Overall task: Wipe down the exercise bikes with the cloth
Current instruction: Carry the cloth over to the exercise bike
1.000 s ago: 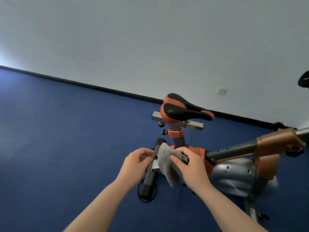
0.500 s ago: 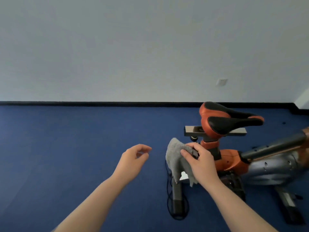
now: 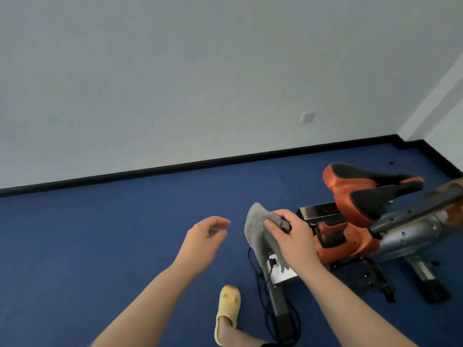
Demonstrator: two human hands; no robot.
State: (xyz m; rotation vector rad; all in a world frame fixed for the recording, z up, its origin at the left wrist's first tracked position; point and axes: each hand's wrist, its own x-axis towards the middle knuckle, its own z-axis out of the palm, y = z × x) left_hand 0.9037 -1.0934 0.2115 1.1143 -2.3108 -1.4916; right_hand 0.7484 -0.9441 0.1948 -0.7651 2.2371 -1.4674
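- Two bare hands reach out over the blue floor point(image 3: 100, 234), the left hand point(image 3: 203, 242) well apart from the bike and the right hand point(image 3: 292, 237) against it.
- The left hand holds nothing; its fingers hang loosely curled, thumb and forefinger a little apart, in the air above the floor.
- The right hand grips the grey cloth point(image 3: 258, 234), fingers curled over its top fold, and presses it against a dark part at the rear of the exercise bike point(image 3: 355, 236); what lies under the cloth cannot be told.
- The cloth hangs down from the hand in a loose drape, its lower corner just above a silver block on the bike's rear floor bar point(image 3: 279, 306).
- The bike stands toward the right edge of the floor, near the corner of the room, with an orange and black saddle point(image 3: 360, 189) above an orange body and a grey metal housing.
- A black cable point(image 3: 253, 261) loops on the floor beside the rear bar.
- A foot in a yellow slipper point(image 3: 228, 309) rests on the floor near the bottom edge, just left of that bar.
- A white wall point(image 3: 200, 83) with a black skirting board point(image 3: 175, 169) meets the floor's far edge; a small socket plate point(image 3: 307, 117) sits on the wall.
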